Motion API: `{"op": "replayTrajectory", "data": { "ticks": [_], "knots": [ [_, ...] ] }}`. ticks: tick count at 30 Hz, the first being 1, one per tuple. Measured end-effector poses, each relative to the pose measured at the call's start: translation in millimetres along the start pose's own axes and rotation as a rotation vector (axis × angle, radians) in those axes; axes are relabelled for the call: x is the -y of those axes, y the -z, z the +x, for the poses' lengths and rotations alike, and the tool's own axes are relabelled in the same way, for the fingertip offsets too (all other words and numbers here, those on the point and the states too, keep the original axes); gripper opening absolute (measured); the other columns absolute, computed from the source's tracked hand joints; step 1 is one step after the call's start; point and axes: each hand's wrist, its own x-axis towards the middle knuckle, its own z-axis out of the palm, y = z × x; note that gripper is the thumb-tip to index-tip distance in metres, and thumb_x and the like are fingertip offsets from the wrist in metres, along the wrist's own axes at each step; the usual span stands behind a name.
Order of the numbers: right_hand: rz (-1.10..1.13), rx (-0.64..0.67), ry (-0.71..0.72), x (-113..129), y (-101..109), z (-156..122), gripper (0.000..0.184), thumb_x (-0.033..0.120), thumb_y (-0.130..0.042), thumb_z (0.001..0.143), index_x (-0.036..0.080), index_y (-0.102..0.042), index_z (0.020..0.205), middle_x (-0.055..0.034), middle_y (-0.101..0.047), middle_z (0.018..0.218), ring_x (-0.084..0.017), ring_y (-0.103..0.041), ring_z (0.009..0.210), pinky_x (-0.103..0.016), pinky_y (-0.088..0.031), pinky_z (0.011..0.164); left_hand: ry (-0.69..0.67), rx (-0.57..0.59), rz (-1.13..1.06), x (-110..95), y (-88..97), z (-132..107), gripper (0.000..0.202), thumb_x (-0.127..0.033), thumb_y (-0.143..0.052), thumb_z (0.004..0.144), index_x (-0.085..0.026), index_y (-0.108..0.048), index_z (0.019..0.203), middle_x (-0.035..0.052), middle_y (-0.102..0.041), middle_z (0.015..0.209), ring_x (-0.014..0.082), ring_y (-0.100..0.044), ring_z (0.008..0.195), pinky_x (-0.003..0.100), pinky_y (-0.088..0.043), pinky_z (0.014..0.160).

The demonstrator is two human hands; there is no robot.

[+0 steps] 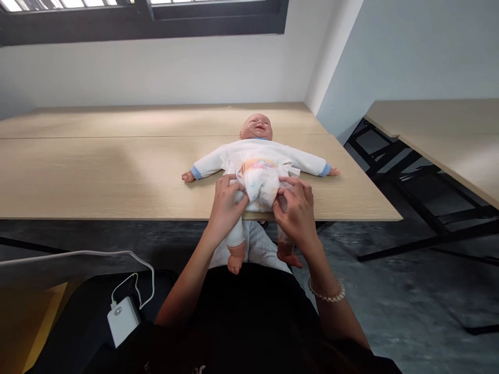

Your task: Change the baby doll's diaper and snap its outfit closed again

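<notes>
Power bank [123, 321] on a black seat [83, 311]
I see a white cable [97, 253] beside it, a dark-framed window [148, 23] beyond.

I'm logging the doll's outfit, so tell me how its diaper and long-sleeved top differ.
The diaper covers the baby doll's lower body, the long-sleeved top its upper body.
The diaper has the left hand and right hand at its sides; the top's sleeves touch neither.
The top ends in blue cuffs, while the diaper has a white side tab sticking out.
Both are mainly white.
</notes>
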Motion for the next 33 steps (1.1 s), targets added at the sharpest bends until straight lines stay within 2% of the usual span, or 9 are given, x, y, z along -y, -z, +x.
{"op": "replayTrajectory", "data": {
  "ticks": [5,9,14,18,22,25,28,31,33],
  "knots": [
    [-0.146,-0.154,-0.096,-5,7,-10,0.011,0.027,-0.053,0.094,0.020,-0.060,0.091,-0.0142,-0.063,0.124,-0.033,-0.051,0.121,-0.056,-0.040,0.110,0.039,-0.181,0.101,-1,7.8,-6,0.017,-0.013,-0.067,0.080,-0.019,-0.051,0.077,0.0108,-0.057,0.120,0.0325,-0.052,0.121,0.052,-0.043,0.108],
    [-0.132,-0.134,-0.141,-6,7,-16,0.011,0.029,-0.052,0.095,0.020,-0.058,0.092,-0.0140,-0.065,0.117,-0.034,-0.053,0.118,-0.056,-0.043,0.105,0.063,-0.139,0.096,3,7.3,-10,0.019,-0.013,-0.066,0.079,-0.020,-0.048,0.080,0.0101,-0.056,0.113,0.0314,-0.054,0.118,0.051,-0.045,0.106],
    [0.122,-0.116,-0.105,-6,20,0,0.020,0.031,-0.051,0.096,0.019,-0.059,0.111,-0.0137,-0.066,0.124,-0.029,-0.059,0.121,-0.052,-0.045,0.111,0.020,-0.095,-0.157,14,14.9,4,0.033,-0.025,-0.063,0.088,-0.021,-0.051,0.118,0.0109,-0.058,0.128,0.0262,-0.057,0.128,0.045,-0.049,0.107],
    [0.184,-0.036,-0.006,-6,20,37,0.039,0.039,-0.051,0.100,0.018,-0.059,0.132,-0.0146,-0.060,0.142,-0.028,-0.054,0.137,-0.051,-0.042,0.120,-0.033,-0.007,-0.142,14,7.4,36,0.054,-0.040,-0.065,0.094,-0.020,-0.049,0.141,0.0166,-0.050,0.155,0.0304,-0.045,0.148,0.049,-0.036,0.123],
    [0.148,0.285,0.148,-3,-4,69,0.046,0.041,-0.048,0.104,0.018,-0.058,0.143,-0.0131,-0.052,0.154,-0.029,-0.047,0.146,-0.056,-0.037,0.125,-0.071,0.167,-0.096,16,-4.9,61,0.043,-0.033,-0.061,0.096,-0.015,-0.060,0.135,0.0176,-0.061,0.145,0.0315,-0.054,0.141,0.050,-0.039,0.121],
    [0.095,0.466,0.242,1,-24,80,0.045,0.035,-0.044,0.106,0.020,-0.056,0.147,-0.0103,-0.049,0.157,-0.030,-0.044,0.150,-0.063,-0.032,0.126,-0.066,0.154,-0.105,19,-3.4,63,0.032,-0.027,-0.053,0.098,-0.016,-0.068,0.124,0.0133,-0.073,0.127,0.0285,-0.067,0.121,0.046,-0.050,0.110],
    [0.093,0.488,0.235,3,-32,84,0.049,0.029,-0.036,0.107,0.017,-0.050,0.152,-0.0106,-0.050,0.157,-0.028,-0.045,0.149,-0.063,-0.030,0.127,-0.031,0.057,-0.014,20,1.9,56,0.023,-0.030,-0.058,0.097,-0.017,-0.074,0.108,0.0116,-0.075,0.114,0.0284,-0.069,0.108,0.046,-0.053,0.104],
    [0.100,0.459,0.198,2,-31,80,0.051,0.027,-0.031,0.107,0.008,-0.050,0.150,-0.0145,-0.054,0.153,-0.027,-0.050,0.146,-0.058,-0.034,0.127,-0.082,-0.060,0.106,15,4.1,47,0.016,-0.032,-0.069,0.093,-0.018,-0.076,0.097,0.0129,-0.068,0.126,0.0318,-0.059,0.120,0.051,-0.047,0.109],
    [0.077,0.424,0.192,1,-28,73,0.051,0.025,-0.030,0.106,0.008,-0.052,0.149,-0.0152,-0.055,0.152,-0.026,-0.051,0.145,-0.055,-0.035,0.128,-0.125,-0.055,0.158,9,3.6,44,0.013,-0.030,-0.070,0.093,-0.019,-0.076,0.089,0.0128,-0.067,0.122,0.0328,-0.054,0.121,0.051,-0.047,0.107]
  ]
}}
